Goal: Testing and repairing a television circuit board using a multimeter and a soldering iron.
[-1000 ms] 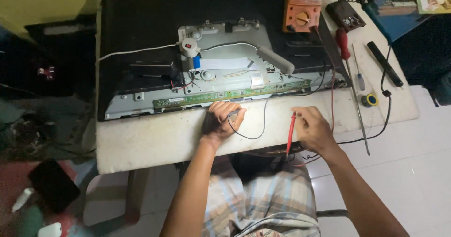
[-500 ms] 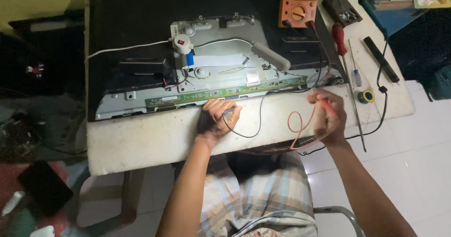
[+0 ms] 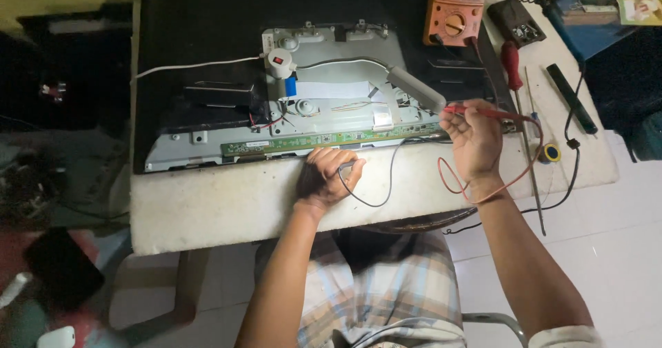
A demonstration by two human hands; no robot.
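Right hand (image 3: 474,140) pinches the red probe (image 3: 483,112), tip near the green circuit strip's (image 3: 331,140) right end; left hand (image 3: 325,177) is closed on the black probe at the strip's edge. You're mid-measurement; next, seat both tips w/o slipping, then read the orange meter (image 3: 455,10).

Matt grey metal chassis (image 3: 207,151), glossy green circuit strip (image 3: 331,140), rough white tabletop (image 3: 227,203).

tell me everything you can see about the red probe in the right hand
The red probe is a slim, plastic-looking red stick lying nearly level, its tip pointing left toward the long green circuit strip. The right hand pinches it between its fingers. A thin red lead trails from its rear end, looping down around the wrist. Whether the tip touches the board is unclear.
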